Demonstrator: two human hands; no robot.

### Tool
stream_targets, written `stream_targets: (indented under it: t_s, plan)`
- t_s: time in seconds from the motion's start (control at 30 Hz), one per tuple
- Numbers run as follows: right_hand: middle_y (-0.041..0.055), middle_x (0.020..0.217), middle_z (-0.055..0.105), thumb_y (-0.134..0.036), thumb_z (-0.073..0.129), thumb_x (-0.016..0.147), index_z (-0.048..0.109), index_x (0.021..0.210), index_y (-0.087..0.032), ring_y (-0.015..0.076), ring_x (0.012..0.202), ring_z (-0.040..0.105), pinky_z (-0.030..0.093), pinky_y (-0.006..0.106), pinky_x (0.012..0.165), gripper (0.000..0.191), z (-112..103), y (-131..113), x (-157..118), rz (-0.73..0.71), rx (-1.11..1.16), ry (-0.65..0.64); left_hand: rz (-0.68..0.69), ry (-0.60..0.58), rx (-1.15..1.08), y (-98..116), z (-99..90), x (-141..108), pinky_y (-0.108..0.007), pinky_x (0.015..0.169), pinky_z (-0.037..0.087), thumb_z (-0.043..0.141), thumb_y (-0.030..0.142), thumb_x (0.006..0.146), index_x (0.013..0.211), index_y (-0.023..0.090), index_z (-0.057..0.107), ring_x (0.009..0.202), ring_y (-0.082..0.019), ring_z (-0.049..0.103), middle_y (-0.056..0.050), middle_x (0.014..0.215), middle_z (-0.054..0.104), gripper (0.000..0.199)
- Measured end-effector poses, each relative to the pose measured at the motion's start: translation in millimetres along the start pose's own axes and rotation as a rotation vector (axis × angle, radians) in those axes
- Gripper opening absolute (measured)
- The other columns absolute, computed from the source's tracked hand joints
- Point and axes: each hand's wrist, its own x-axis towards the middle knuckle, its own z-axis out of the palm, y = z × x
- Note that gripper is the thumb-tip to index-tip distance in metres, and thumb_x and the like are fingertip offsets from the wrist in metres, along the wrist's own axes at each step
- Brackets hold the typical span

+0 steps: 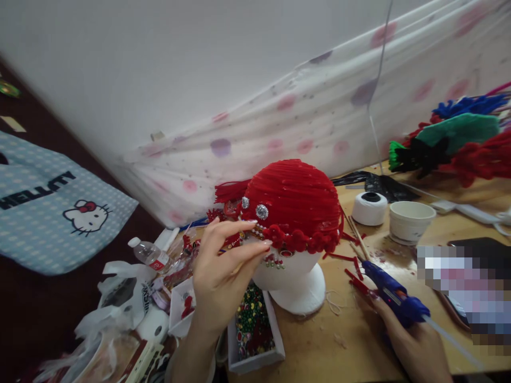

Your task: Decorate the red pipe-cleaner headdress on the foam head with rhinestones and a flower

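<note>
Red is the colour of the cap, which sits on a white foam head standing on the wooden table. Along the lower edge of the cap goes a row of red flowers, and two round silver ornaments are on its left part. The left hand is raised just beside the left front of the cap, its thumb and first finger bent close to each other; I cannot tell if some small piece is between them. The right hand, to the right of the cap and lower, is grasping a blue glue gun. Thin red strips are at its fingers, but whether they are held is not clear. Below the cap, a white box contains green, golden and red beads. To the right of the cap stand a thread spool and a white bowl. Left of the cap there is a plastic bottle, and behind it hangs a spotted cloth.
</note>
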Motion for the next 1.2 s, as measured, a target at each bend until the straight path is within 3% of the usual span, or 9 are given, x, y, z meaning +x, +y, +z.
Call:
stream_targets:
  t_s: [0.13, 0.3, 0.63, 0.8, 0.9, 1.1, 1.2]
  plan:
    - [0.0085, 0.067, 0.075, -0.074, 0.054, 0.068, 0.075, 0.078, -0.023, 0.0379, 0.072, 0.072, 0.054, 0.041, 0.057, 0.056, 0.4, -1.3, -0.4, 0.132, -0.022, -0.038, -0.018, 0.015, 0.009, -0.4, 8.2, 0.5, -0.047, 0.102, 0.043, 0.074, 0.009, 0.084, 0.101, 0.029, 0.076, 0.106, -0.017, 0.061, -0.003, 0.118, 0.069, 0.026]
    - [0.0108, 0.081, 0.079, -0.074, 0.053, 0.067, 0.075, 0.081, -0.022, 0.0425, 0.093, 0.072, 0.056, 0.043, 0.066, 0.059, 0.7, -6.0, -2.5, 0.141, 0.017, -0.05, 0.006, 0.02, 0.055, 0.0, 10.9, 2.5, -0.05, 0.099, 0.043, 0.074, 0.008, 0.084, 0.102, 0.03, 0.076, 0.105, -0.019, 0.061, -0.003, 0.118, 0.068, 0.028]
    - [0.0091, 0.074, 0.078, -0.075, 0.055, 0.063, 0.074, 0.079, -0.022, 0.0408, 0.086, 0.073, 0.057, 0.044, 0.067, 0.058, 0.5, -9.9, -2.4, 0.182, 0.04, -0.049, 0.067, -0.046, 0.217, 0.0, 8.2, 5.8, -0.058, 0.101, 0.039, 0.071, 0.008, 0.085, 0.105, 0.032, 0.075, 0.106, -0.023, 0.06, -0.006, 0.126, 0.066, 0.032]
    - [0.01, 0.087, 0.079, -0.074, 0.055, 0.065, 0.075, 0.086, -0.021, 0.0411, 0.095, 0.072, 0.058, 0.043, 0.072, 0.06, 0.8, -9.2, -3.8, 0.163, 0.07, -0.047, 0.095, -0.063, 0.299, 1.4, 6.6, 5.2, -0.063, 0.105, 0.033, 0.069, 0.008, 0.087, 0.106, 0.035, 0.075, 0.108, -0.024, 0.059, -0.006, 0.129, 0.065, 0.033]
    - [0.0101, 0.082, 0.079, -0.074, 0.054, 0.065, 0.075, 0.083, -0.021, 0.0414, 0.09, 0.073, 0.057, 0.045, 0.07, 0.06, 1.1, -6.8, -3.4, 0.166, 0.052, -0.056, 0.098, -0.078, 0.31, 2.2, 6.6, 3.4, -0.064, 0.108, 0.03, 0.071, 0.013, 0.087, 0.111, 0.038, 0.074, 0.112, -0.024, 0.059, -0.005, 0.134, 0.064, 0.034]
    - [0.005, 0.06, 0.072, -0.071, 0.056, 0.07, 0.073, 0.077, -0.025, 0.0323, 0.061, 0.069, 0.052, 0.038, 0.053, 0.049, -0.4, -5.5, -2.7, 0.104, 0.043, -0.043, -0.128, -0.025, -0.143, -5.6, 12.1, 8.7, -0.053, 0.115, 0.037, 0.058, 0.017, 0.096, 0.135, 0.034, 0.061, 0.133, -0.024, 0.054, -0.005, 0.146, 0.058, 0.043]
    - [0.0044, 0.054, 0.068, -0.072, 0.056, 0.071, 0.073, 0.074, -0.025, 0.0322, 0.058, 0.067, 0.051, 0.038, 0.049, 0.05, -1.7, -5.2, -2.9, 0.105, 0.038, -0.057, -0.166, -0.096, -0.374, -15.1, 16.8, 17.9, -0.049, 0.118, 0.038, 0.059, 0.018, 0.095, 0.135, 0.034, 0.061, 0.143, -0.024, 0.046, -0.003, 0.153, 0.052, 0.043]
